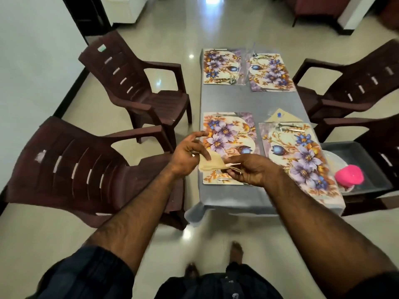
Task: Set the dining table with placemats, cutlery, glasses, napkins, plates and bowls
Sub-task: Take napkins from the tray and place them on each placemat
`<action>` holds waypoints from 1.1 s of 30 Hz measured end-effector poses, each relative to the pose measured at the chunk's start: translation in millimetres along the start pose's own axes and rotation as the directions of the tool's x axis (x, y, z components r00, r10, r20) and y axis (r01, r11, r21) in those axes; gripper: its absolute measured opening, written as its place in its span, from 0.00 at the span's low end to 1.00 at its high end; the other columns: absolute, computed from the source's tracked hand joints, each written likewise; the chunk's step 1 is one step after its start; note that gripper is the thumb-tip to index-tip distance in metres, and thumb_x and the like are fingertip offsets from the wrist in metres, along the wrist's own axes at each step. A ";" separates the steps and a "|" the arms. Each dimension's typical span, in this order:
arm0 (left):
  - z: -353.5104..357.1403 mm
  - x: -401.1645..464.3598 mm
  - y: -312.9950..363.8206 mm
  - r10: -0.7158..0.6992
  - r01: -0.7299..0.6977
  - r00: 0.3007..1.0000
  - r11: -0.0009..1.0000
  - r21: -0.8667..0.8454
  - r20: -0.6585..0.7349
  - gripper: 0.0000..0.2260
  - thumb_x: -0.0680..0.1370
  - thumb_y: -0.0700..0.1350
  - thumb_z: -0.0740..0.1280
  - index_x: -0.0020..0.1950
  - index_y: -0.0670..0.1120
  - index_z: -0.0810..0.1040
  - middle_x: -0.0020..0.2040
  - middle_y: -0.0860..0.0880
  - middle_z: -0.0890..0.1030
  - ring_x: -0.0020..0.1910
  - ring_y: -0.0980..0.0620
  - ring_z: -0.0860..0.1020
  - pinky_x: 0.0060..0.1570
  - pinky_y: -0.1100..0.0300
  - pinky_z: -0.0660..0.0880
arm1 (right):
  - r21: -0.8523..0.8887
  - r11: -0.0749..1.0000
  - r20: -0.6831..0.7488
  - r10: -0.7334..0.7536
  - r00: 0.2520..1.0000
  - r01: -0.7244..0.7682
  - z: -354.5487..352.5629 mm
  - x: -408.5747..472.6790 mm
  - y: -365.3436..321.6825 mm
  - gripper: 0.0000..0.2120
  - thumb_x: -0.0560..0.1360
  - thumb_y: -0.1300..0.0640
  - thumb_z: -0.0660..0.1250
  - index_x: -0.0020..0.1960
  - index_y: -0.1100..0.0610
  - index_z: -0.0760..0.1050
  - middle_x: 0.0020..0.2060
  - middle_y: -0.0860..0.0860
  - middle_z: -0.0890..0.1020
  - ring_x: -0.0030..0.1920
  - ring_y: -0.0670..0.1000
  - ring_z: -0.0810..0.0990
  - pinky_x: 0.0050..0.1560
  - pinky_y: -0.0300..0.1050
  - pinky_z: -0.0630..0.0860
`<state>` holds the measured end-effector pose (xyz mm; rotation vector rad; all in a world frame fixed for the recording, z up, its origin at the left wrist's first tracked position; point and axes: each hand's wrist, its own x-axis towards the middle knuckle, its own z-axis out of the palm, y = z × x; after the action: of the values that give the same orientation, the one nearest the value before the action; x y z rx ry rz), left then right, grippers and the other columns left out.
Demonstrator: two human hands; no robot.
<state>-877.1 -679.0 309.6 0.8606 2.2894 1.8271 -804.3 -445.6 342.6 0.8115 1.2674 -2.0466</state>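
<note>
1. Flanking the left hand on its outer side, two brown plastic chairs (71,167) (138,83) stand on the tiled floor (43,234), one near the left forearm and one well beyond it.
2. Left hand (190,154): raised over the near left corner of the table (228,100), fingers partly spread, the index finger extended; the thumb and lower fingers pinch one end of a beige napkin (210,164).
3. The napkin hangs between the two hands, above the near edge of the near-left placemat (228,134); its exact fold cannot be told.
4. Right hand (252,171): fingers curled, gripping the other end of the napkin; thin pale strips protrude from the grip. Cutlery (222,179) lies on the placemat directly beneath both hands, partly hidden.
5. Beyond the hands, two further floral placemats (220,65) (272,72) lie side by side at the far end of the table, each with cutlery too small to identify.
6. To the right of the right hand lies the near-right placemat (302,156), with cutlery (289,127) at its far edge and a folded triangular napkin (284,117) just beyond it.
7. Further right of the right hand, a grey tray (367,152) on a chair holds a pale plate (336,160) and a pink bowl (349,174).
8. Two more brown chairs (354,83) (377,130) stand along the right side of the table.
</note>
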 end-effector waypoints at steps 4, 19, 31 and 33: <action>4.9 -13.7 9.3 -0.140 0.148 0.989 0.973 -0.176 0.055 0.20 0.72 0.30 0.75 0.54 0.53 0.87 0.71 0.43 0.76 0.66 0.52 0.79 0.57 0.57 0.81 | -0.235 0.950 -0.068 -0.228 0.971 0.206 -3.5 -8.3 2.3 0.09 0.74 0.69 0.75 0.52 0.58 0.83 0.49 0.56 0.86 0.55 0.57 0.84 0.48 0.48 0.84; 97.8 -51.7 -4.9 -0.724 0.675 0.690 0.634 -0.377 0.017 0.10 0.77 0.44 0.77 0.55 0.41 0.85 0.48 0.42 0.87 0.44 0.45 0.83 0.39 0.56 0.79 | -0.639 0.710 0.008 -0.380 0.925 0.297 -117.2 -21.6 30.1 0.08 0.70 0.60 0.81 0.49 0.55 0.87 0.42 0.50 0.88 0.43 0.51 0.82 0.41 0.46 0.77; 161.0 -91.0 -76.1 -0.938 0.889 0.335 0.345 -0.302 -0.087 0.02 0.81 0.39 0.72 0.51 0.43 0.85 0.43 0.42 0.88 0.40 0.43 0.88 0.34 0.57 0.78 | -0.483 0.876 -0.367 -0.181 0.913 -0.020 -179.4 48.8 114.9 0.06 0.75 0.65 0.76 0.44 0.55 0.86 0.42 0.53 0.88 0.44 0.53 0.85 0.43 0.46 0.83; 161.6 -88.6 -91.3 -0.932 0.898 0.341 0.362 -0.252 -0.123 0.01 0.80 0.40 0.73 0.50 0.43 0.85 0.45 0.40 0.88 0.41 0.41 0.88 0.34 0.56 0.78 | -0.469 0.883 -0.460 -0.221 0.860 -0.024 -179.0 66.4 120.8 0.04 0.72 0.60 0.80 0.43 0.53 0.86 0.40 0.50 0.88 0.46 0.54 0.86 0.51 0.51 0.85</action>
<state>-771.4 -591.9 156.2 -0.7100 1.9469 1.4609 -722.9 -337.7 161.6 1.0990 2.0300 -1.5308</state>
